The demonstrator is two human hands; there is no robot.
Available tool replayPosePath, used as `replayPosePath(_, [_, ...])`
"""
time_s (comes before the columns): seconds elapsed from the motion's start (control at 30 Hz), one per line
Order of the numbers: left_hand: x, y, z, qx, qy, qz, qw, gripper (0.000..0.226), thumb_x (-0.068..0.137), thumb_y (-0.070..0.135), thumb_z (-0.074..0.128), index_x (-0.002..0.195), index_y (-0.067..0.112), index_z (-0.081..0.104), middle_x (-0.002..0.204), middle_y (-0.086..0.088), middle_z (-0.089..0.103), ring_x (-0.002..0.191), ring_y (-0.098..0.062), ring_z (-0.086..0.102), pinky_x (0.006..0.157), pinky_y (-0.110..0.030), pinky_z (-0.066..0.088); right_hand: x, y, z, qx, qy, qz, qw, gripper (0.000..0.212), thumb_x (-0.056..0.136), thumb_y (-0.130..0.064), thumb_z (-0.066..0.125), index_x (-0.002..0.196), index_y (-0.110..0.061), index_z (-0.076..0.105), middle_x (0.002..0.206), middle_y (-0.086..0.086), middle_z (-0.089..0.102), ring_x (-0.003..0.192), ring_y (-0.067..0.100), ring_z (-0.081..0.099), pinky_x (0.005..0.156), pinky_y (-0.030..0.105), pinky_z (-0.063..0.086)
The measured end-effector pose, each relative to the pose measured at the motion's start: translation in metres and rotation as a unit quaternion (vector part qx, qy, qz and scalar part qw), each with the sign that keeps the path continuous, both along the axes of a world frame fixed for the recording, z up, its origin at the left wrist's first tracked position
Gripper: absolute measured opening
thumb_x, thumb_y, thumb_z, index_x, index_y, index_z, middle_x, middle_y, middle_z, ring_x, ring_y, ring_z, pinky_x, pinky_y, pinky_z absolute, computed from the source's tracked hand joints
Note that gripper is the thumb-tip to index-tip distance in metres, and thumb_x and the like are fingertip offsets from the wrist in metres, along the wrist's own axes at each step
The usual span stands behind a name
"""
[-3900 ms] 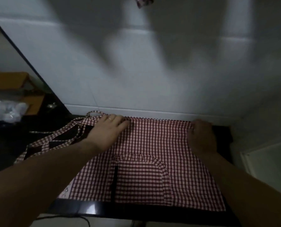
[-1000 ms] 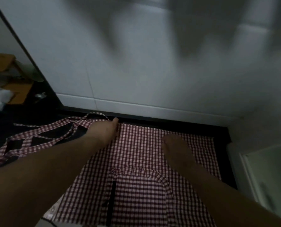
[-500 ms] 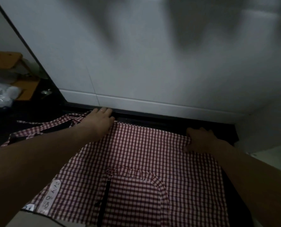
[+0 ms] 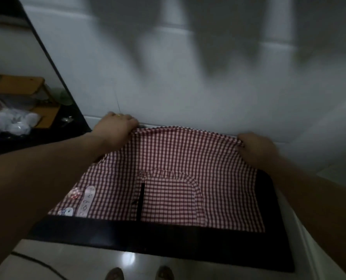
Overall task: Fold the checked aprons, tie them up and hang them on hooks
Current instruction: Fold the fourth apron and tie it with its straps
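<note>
Both hands now grip apron (image 4: 168, 158) far edge, lifted; earlier pressed flat.

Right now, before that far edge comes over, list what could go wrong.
The left hand and right hand pinch only the far corners of the checked apron, and the edge between them sags, so the fold may land crooked. The apron's near hem lies close to the front edge of the black counter; pulling toward the body could drag it off. The frilled pocket may bunch inside the fold.
</note>
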State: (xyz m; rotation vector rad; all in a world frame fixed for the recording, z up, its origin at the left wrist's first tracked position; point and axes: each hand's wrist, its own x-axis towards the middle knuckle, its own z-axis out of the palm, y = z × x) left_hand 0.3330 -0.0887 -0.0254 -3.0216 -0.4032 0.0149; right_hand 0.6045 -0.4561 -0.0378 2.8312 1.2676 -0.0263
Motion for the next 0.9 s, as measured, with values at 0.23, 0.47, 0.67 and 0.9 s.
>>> replayPosePath(0.23, [-0.072,-0.04,0.007,0.062,0.022,-0.077,0.995,0.019,0.098,0.033,0.055,0.116,0.031,0.057,0.107,0.004,0.067,0.097,-0.021,0.065,0.092,-0.038,0.04,-0.072,-0.064,0.002,-0.021,-0.039,0.014,0.999,0.009,0.082,-0.026,0.067,0.088,-0.021,0.063,0.087,0.006,0.062,0.08,0.033,0.065,0.069,0.04,0.045])
replayPosePath(0.47, [-0.128,-0.084,-0.064,0.08,0.15,-0.065,0.983,0.044,0.098,0.03,0.05,0.142,0.033,0.045,0.131,0.002,0.059,0.109,-0.024,0.067,0.099,-0.037,0.043,-0.128,-0.098,-0.059,-0.041,-0.01,-0.069,0.997,0.024,0.067,-0.011,0.076,0.086,-0.017,0.063,0.09,0.01,0.065,0.085,0.038,0.064,0.068,0.042,0.044])
replayPosePath(0.67, [-0.139,-0.098,-0.093,0.079,0.112,-0.023,0.99,0.039,0.095,0.025,0.053,0.134,0.03,0.054,0.123,-0.003,0.06,0.089,-0.027,0.069,0.082,-0.038,0.043,-0.129,-0.115,-0.095,-0.017,-0.016,-0.046,0.999,0.023,0.072,-0.007,0.071,0.089,-0.013,0.058,0.094,0.014,0.059,0.083,0.039,0.059,0.066,0.041,0.035])
replayPosePath(0.9, [-0.139,-0.104,-0.107,0.011,0.158,0.039,0.987,0.053,0.101,0.031,0.053,0.15,0.034,0.033,0.138,-0.004,0.045,0.104,-0.024,0.066,0.069,-0.036,0.048,-0.117,-0.142,-0.12,-0.049,0.001,0.008,0.999,0.03,0.072,-0.002,0.075,0.098,-0.009,0.064,0.094,0.016,0.062,0.078,0.037,0.058,0.06,0.042,0.05])
